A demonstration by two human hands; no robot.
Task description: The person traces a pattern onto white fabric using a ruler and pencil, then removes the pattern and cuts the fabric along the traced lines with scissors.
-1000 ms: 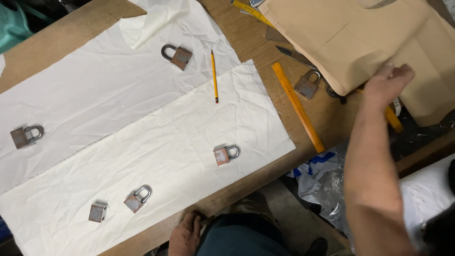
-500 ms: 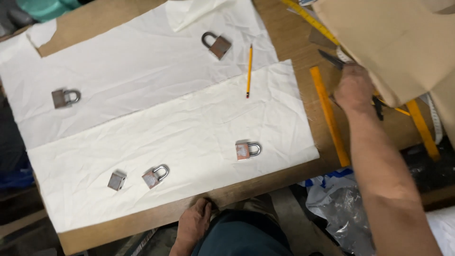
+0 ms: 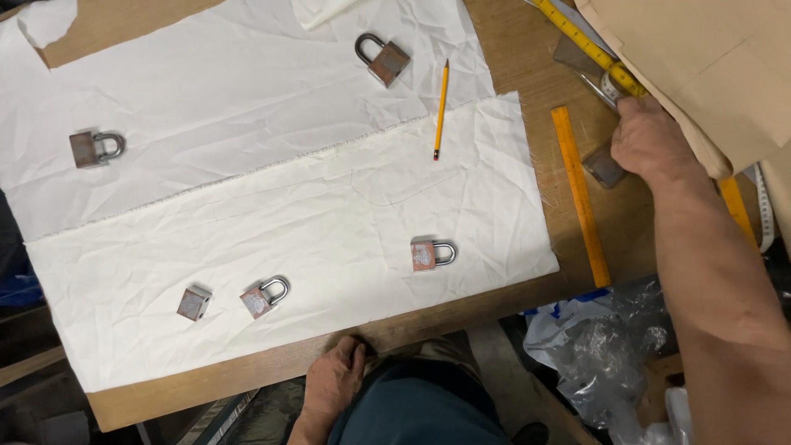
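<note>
White cloth: two sheets of white fabric (image 3: 247, 148) spread flat over the wooden counter (image 3: 527, 58), the lower sheet overlapping the upper along a frayed edge.
Right hand: right hand (image 3: 651, 144) at the far right of the counter, fingers curled around the edge of a stack of tan paper pieces (image 3: 709, 58); grip looks closed on the paper edge, fingertips hidden under it.
Near right hand: yellow tape measure (image 3: 585, 45) runs diagonally just above the knuckles; a grey metal block (image 3: 604, 167) lies just under the hand, touching or nearly touching, cannot tell which.
Left hand: left hand (image 3: 334, 383) at the near edge of the counter, fingers bent over the wooden rim, holding nothing else, resting just below the lower cloth.
Ruler: orange ruler (image 3: 581, 198) lies on bare wood between the cloth edge and the right hand, apart from both.
Pencil: yellow pencil (image 3: 441, 107) lies on the upper sheet, tip crossing onto the lower sheet.
Padlocks: four padlocks weigh down the cloth, one top centre (image 3: 383, 59), one far left (image 3: 95, 148), one lower centre-right (image 3: 430, 254), one lower left (image 3: 262, 297).
Small block: square metal piece (image 3: 194, 303) sits just beside the lower-left padlock.
Below counter: crumpled clear plastic bag (image 3: 601, 346) by the right forearm.
</note>
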